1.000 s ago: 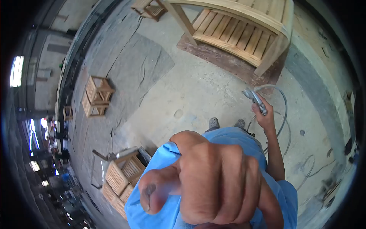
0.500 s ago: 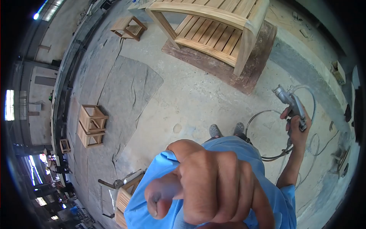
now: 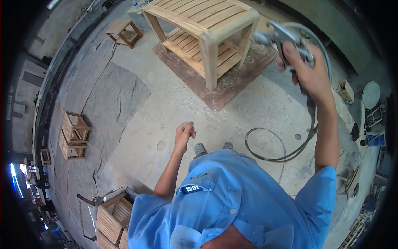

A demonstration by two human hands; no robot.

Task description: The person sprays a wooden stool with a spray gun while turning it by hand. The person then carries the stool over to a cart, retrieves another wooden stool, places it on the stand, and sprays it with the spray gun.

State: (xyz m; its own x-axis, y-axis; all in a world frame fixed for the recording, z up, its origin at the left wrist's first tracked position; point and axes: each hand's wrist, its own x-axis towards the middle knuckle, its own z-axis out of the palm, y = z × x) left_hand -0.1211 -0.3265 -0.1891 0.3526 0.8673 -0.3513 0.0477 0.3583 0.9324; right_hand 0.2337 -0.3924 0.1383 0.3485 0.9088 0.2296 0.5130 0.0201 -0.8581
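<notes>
A metal spray gun (image 3: 286,39) with a hose attached is raised in my right hand (image 3: 309,68), its fingers wrapped around the handle. It points left, toward a slatted wooden bench with a lower shelf (image 3: 211,31), apart from the wood. The bench stands on a worn brown board (image 3: 215,99). My left hand (image 3: 185,133) hangs low in front of my body, above the concrete floor, its fingers curled and nothing visible in them.
The hose (image 3: 265,159) loops over the floor to my right. Small wooden stools (image 3: 124,33) and stacked wooden frames (image 3: 74,135) stand on the left. Slatted wooden pieces (image 3: 112,213) rest on a cart near my left elbow. A cardboard box (image 3: 345,92) is at right.
My right hand has lifted the spray gun up toward the bench. My left hand has dropped from close before the camera to beside my body. The view has shifted to the right.
</notes>
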